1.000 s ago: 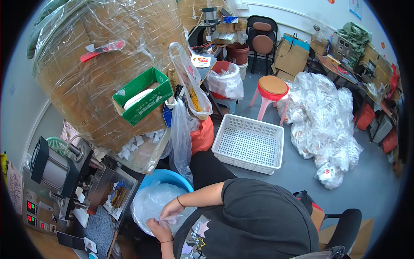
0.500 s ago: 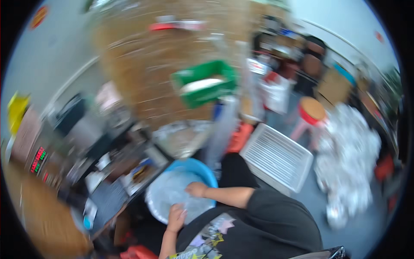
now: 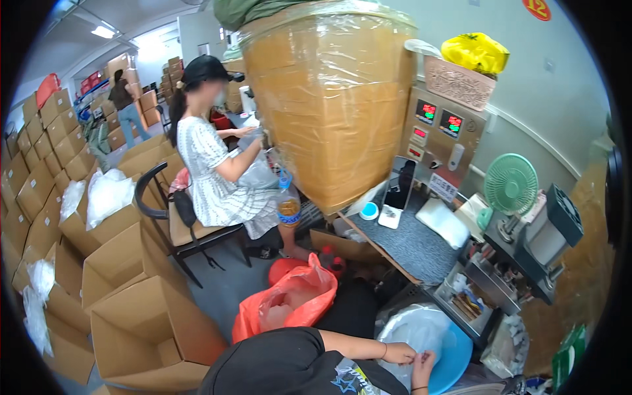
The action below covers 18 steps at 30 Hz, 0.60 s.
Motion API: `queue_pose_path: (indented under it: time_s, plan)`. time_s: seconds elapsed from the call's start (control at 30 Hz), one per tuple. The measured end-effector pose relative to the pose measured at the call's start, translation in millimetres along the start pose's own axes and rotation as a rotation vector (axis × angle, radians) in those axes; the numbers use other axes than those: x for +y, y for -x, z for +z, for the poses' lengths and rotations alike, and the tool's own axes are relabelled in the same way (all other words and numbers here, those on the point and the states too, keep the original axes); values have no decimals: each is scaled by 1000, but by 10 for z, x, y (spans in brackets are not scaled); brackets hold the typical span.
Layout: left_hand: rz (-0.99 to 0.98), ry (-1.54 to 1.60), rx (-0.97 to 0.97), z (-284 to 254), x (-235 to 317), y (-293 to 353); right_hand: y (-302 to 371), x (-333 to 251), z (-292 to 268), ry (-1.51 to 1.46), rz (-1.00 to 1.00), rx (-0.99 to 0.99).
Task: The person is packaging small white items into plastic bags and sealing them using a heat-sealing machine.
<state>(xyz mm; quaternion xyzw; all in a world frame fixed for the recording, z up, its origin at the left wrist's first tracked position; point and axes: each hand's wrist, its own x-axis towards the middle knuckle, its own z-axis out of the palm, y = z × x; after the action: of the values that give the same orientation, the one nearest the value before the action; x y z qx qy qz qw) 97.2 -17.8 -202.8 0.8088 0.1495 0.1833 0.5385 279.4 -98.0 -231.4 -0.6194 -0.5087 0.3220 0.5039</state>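
Above the right part of a blue basin (image 3: 463,352), my left hand (image 3: 398,353) and my right hand (image 3: 423,368) meet fingertip to fingertip. Both hands have their fingers pinched together. Whatever lies between them is too small to make out. Whitish, see-through plastic (image 3: 413,326) fills the basin behind and around my hands. To the left of it stands a red plastic bag (image 3: 253,316), its mouth open, with pale translucent contents.
A worktop (image 3: 421,257) with a phone (image 3: 398,183), a green fan (image 3: 511,184) and a control box (image 3: 438,141) is at the right. Large open cartons (image 3: 148,329) fill the left. A co-worker (image 3: 214,158) sits on a chair beside a tall wrapped carton (image 3: 329,105).
My view has swung left, bringing the seated co-worker and cartons into sight. My hands, apart over the basin before, now touch at the fingertips.
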Motion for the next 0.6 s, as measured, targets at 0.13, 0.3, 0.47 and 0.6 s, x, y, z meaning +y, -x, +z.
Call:
queue_pose_path:
  time_s: [0.13, 0.3, 0.47, 0.6]
  plan:
    - [-160, 270, 77, -59, -1, 100, -21, 356, -201, 546, -272, -346]
    - [-338, 916, 129, -113, -145, 112, 25, -819, 41, 711, -397, -393]
    - [-348, 845, 102, -127, -187, 111, 32, -333, 27, -9, -209, -254]
    - [108, -130, 236, -95, -134, 119, 71, -526, 122, -550, 443, -364]
